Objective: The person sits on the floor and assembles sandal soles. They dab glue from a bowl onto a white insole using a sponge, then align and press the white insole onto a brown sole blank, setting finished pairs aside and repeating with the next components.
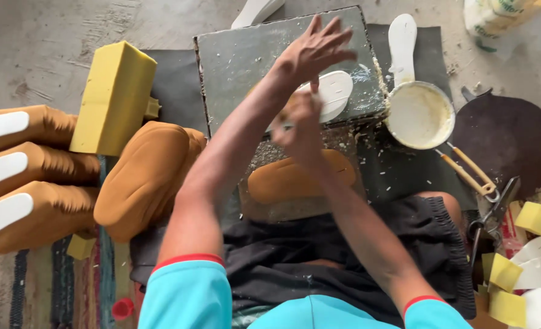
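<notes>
A white sole is pressed on the slab by the open left hand; a tool, barely seen, is gripped by the right hand; glue in the bowl could be smeared if the sole slips.

Right hand hides what it grips; white insole partly covered.

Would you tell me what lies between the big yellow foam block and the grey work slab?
In the head view, only a bare strip of dark mat separates the yellow foam block from the grey slab.
</notes>
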